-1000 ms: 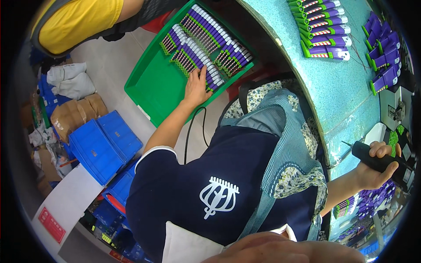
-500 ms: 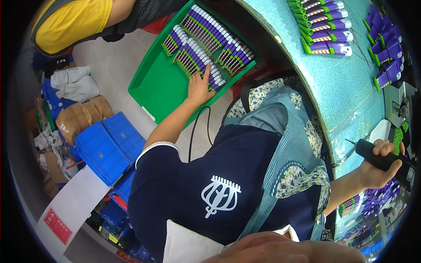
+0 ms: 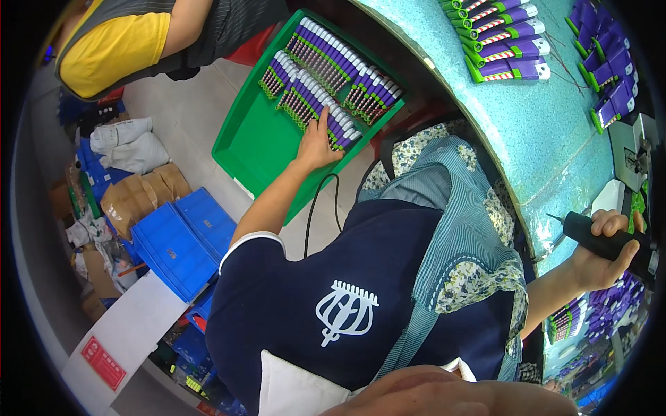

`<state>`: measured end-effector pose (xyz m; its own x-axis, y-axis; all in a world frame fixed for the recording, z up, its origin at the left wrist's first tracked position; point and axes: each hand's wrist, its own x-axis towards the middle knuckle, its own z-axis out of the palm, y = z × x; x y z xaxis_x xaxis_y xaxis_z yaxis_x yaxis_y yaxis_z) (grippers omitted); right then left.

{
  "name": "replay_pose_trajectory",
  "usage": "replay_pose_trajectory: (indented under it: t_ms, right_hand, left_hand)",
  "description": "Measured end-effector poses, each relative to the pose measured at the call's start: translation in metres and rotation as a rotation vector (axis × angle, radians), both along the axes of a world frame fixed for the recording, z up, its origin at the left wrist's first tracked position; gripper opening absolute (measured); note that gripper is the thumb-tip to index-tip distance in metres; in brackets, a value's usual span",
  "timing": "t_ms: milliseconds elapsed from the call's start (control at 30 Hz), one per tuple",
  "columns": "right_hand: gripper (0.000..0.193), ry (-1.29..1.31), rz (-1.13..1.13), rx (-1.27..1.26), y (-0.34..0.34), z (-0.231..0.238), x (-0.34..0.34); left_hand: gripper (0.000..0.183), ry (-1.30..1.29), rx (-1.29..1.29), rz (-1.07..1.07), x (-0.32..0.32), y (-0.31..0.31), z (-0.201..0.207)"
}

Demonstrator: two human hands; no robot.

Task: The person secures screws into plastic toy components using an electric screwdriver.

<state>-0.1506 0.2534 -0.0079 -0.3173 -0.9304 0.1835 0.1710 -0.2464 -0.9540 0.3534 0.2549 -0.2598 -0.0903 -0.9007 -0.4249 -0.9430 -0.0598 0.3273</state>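
Observation:
My left hand (image 3: 319, 147) reaches into a green plastic tray (image 3: 244, 142). Its fingers are spread against the near end of a row of purple, green and white toy-like parts (image 3: 304, 97) standing packed side by side. Whether a part sits under the palm is hidden. Off to the right, above the workbench, my right hand (image 3: 603, 253) is wrapped round a black electric screwdriver (image 3: 590, 234), its thin bit pointing left.
On the speckled blue-green workbench (image 3: 548, 156) lie more purple-green parts (image 3: 510, 52), with loose ones (image 3: 614, 76) farther right. A co-worker in a yellow sleeve (image 3: 125, 52) sits at upper left. Blue crates (image 3: 184, 239) and a brown package (image 3: 142, 197) stand on the left. A black cable (image 3: 310, 211) hangs near the tray.
The view has shifted slightly. My left hand stays at the same row and my right hand keeps hold of the electric screwdriver. The co-worker's arm sits a little farther right in view.

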Motion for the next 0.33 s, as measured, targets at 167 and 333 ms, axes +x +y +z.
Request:
replay_pose_trajectory:
  t_ms: [167, 333]
  right_hand:
    - [0.046, 0.024, -0.029, 0.001, 0.000, -0.003, 0.002]
    - [0.048, -0.007, -0.015, 0.000, 0.003, -0.006, 0.000]
  left_hand:
    - [0.122, 0.103, 0.162, -0.009, 0.014, -0.013, 0.010]
    - [0.121, 0.387, 0.247, 0.005, 0.030, -0.013, 0.001]
